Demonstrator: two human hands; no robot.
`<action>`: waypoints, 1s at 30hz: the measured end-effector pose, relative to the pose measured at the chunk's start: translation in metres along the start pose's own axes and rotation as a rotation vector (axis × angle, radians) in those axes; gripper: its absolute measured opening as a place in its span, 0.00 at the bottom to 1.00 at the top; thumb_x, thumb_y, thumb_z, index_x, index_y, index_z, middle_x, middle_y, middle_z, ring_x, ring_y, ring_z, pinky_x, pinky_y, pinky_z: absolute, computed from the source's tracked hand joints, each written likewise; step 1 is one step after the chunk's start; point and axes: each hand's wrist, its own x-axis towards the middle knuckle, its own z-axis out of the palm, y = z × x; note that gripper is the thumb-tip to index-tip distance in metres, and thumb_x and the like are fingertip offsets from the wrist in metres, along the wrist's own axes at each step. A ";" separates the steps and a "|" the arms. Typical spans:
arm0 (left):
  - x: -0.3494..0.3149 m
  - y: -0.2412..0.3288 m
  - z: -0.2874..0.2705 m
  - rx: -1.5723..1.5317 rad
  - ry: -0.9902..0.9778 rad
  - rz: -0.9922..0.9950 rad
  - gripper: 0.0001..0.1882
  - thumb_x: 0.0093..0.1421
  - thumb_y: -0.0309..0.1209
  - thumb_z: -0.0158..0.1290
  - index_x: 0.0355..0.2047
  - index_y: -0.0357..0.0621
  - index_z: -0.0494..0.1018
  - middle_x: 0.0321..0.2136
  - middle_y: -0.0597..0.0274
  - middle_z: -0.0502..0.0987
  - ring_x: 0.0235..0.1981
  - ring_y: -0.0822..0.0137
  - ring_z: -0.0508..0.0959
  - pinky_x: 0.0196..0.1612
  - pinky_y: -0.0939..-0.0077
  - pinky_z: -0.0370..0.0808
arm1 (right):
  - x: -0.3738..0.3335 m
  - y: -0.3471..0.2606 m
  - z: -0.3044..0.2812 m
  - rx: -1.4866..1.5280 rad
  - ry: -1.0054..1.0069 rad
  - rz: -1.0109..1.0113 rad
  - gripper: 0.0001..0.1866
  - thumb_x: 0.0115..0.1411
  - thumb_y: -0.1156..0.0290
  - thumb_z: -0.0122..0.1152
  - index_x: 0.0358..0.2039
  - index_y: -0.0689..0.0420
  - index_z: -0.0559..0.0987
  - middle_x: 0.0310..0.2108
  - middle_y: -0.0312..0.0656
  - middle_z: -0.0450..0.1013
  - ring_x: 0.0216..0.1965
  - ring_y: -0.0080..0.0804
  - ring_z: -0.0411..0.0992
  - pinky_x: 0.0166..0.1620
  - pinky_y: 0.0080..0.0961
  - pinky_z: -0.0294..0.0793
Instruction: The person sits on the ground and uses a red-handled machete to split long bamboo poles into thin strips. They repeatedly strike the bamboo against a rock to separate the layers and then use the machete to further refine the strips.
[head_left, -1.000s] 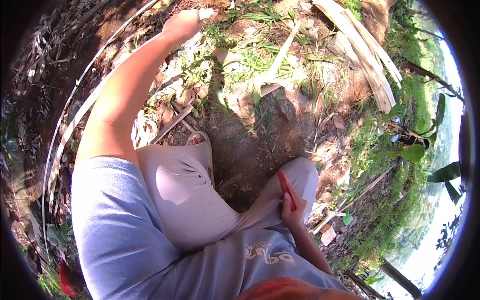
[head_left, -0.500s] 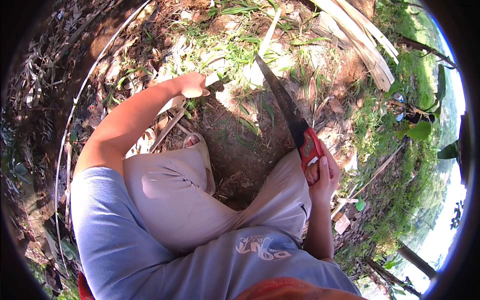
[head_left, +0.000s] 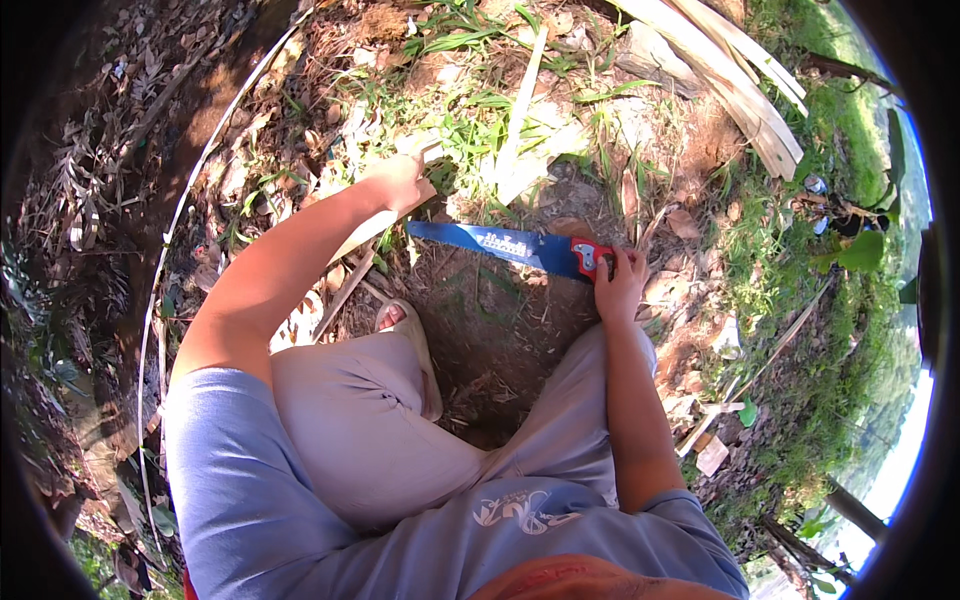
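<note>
My right hand [head_left: 622, 282] grips the red handle of a hand saw [head_left: 490, 243]. The saw's blue blade lies nearly level, its tip pointing left toward my left hand. Stretched out in front of me, my left hand [head_left: 398, 182] is closed on a pale wooden strip [head_left: 362, 235]. Part of that strip is hidden under the hand and forearm. Between the blade's tip and the strip there is a small gap.
Long split pale strips [head_left: 745, 95] lie at the far right. Another flat strip [head_left: 520, 125] rests on the grass ahead. A thin bent pole [head_left: 180, 200] curves along the left. My sandalled foot [head_left: 412, 345] is below the saw tip.
The saw has swung from pointing up and away to lying crosswise, its tip now leftward. My right hand has moved forward with it. My left hand stays closed on the wooden strip.
</note>
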 end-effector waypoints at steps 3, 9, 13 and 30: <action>0.031 0.050 -0.010 -0.069 0.147 0.155 0.18 0.69 0.37 0.53 0.52 0.38 0.72 0.41 0.45 0.83 0.45 0.44 0.83 0.49 0.51 0.79 | 0.008 0.010 0.007 -0.020 0.007 0.014 0.20 0.61 0.65 0.67 0.53 0.58 0.82 0.56 0.53 0.69 0.60 0.57 0.65 0.62 0.51 0.69; 0.088 0.115 0.001 -0.118 0.134 0.104 0.27 0.65 0.36 0.54 0.60 0.35 0.64 0.57 0.36 0.71 0.58 0.42 0.77 0.59 0.52 0.76 | 0.016 0.014 0.017 -0.060 -0.061 0.036 0.25 0.62 0.66 0.65 0.60 0.56 0.76 0.57 0.53 0.69 0.60 0.59 0.64 0.63 0.55 0.65; 0.119 0.150 0.010 -0.187 0.180 0.025 0.32 0.60 0.31 0.58 0.60 0.28 0.59 0.54 0.30 0.72 0.54 0.38 0.79 0.55 0.50 0.79 | 0.010 0.047 0.021 -0.061 -0.034 0.029 0.24 0.61 0.65 0.66 0.58 0.55 0.76 0.56 0.54 0.71 0.57 0.61 0.66 0.59 0.57 0.67; 0.141 0.173 0.157 -0.238 0.557 -0.179 0.20 0.53 0.32 0.64 0.46 0.43 0.74 0.48 0.48 0.73 0.50 0.50 0.78 0.51 0.57 0.76 | 0.024 0.074 0.048 -0.088 -0.180 0.166 0.31 0.63 0.61 0.63 0.65 0.58 0.70 0.60 0.60 0.68 0.63 0.65 0.64 0.64 0.59 0.65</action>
